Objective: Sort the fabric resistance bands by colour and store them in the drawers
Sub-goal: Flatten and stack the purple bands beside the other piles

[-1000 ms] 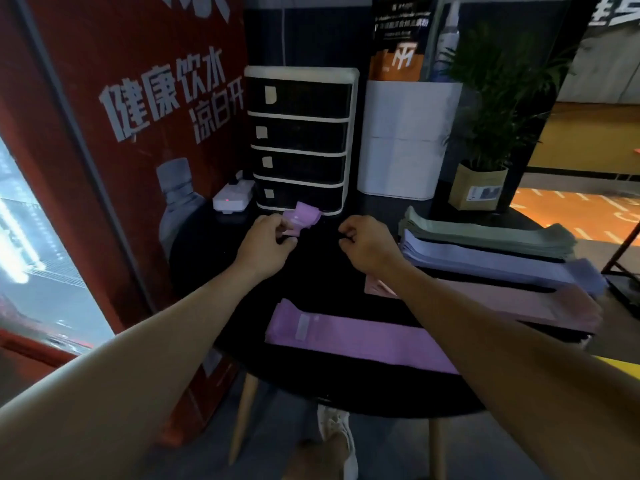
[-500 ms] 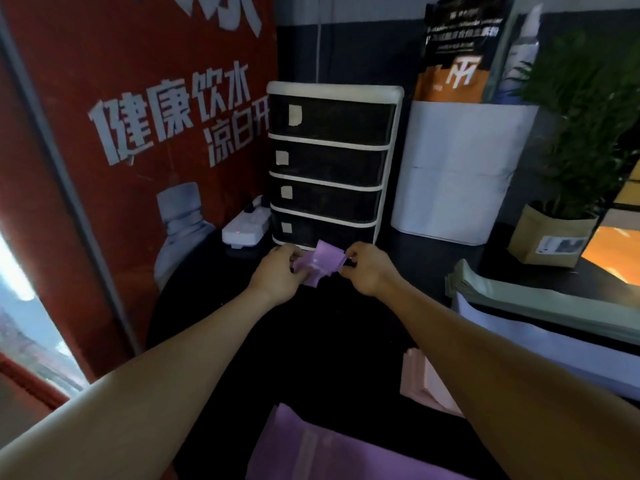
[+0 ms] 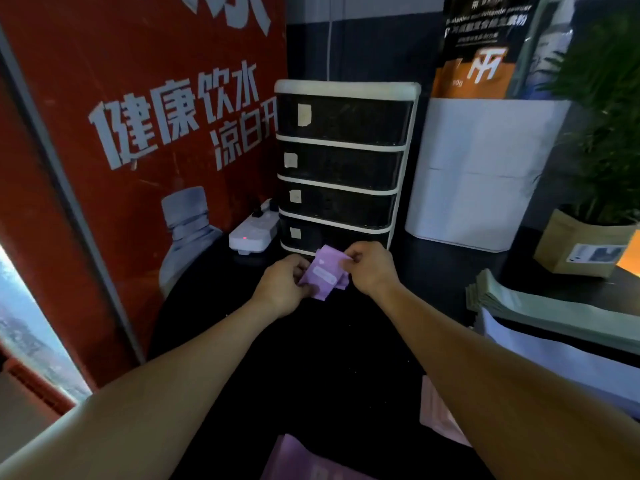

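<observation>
Item: folded purple band, held between my hands just before the bottom drawer of the drawer unit. My left hand pinches its left edge; my right hand pinches its top right corner.

Dim room, dark grey wall at the back. On the left, a tall red poster with white Chinese lettering and a printed water bottle, framed by a grey metal strip. Bright glass panel at far left. Black round table. White power strip, white box, potted plant, dark-and-orange poster.
</observation>
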